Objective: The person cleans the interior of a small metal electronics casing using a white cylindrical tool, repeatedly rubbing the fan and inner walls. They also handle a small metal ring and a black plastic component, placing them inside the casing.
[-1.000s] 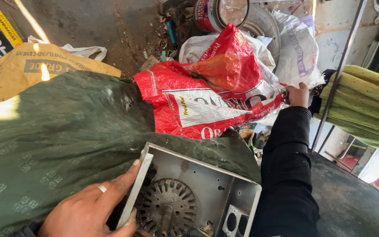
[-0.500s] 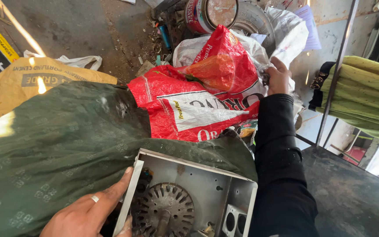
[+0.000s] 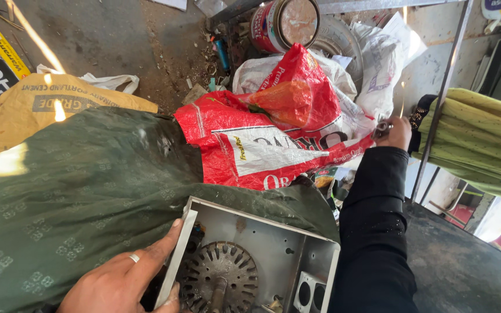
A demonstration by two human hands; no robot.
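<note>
My left hand (image 3: 124, 278), with a ring on one finger, grips the left edge of a grey metal housing (image 3: 273, 243) that holds a round slotted metal disc (image 3: 221, 278) with a shaft in its middle. The housing rests on dark green patterned cloth (image 3: 76, 191) over my lap. My right hand (image 3: 394, 132), at the end of a black sleeve, is stretched out to the far right beside a red printed sack (image 3: 262, 145) and is closed on a small dark metal piece (image 3: 381, 128); what the piece is cannot be made out.
A yellow sack (image 3: 59, 101) lies at the left. White sacks (image 3: 378, 58) and a tin can (image 3: 285, 23) are piled behind the red sack. A thin metal post (image 3: 442, 98) stands at the right, with light green folded cloth (image 3: 476, 139) behind it.
My right hand has drawn back to the right from the top of the red sack and now has a small metal piece in it. The left hand stays on the housing.
</note>
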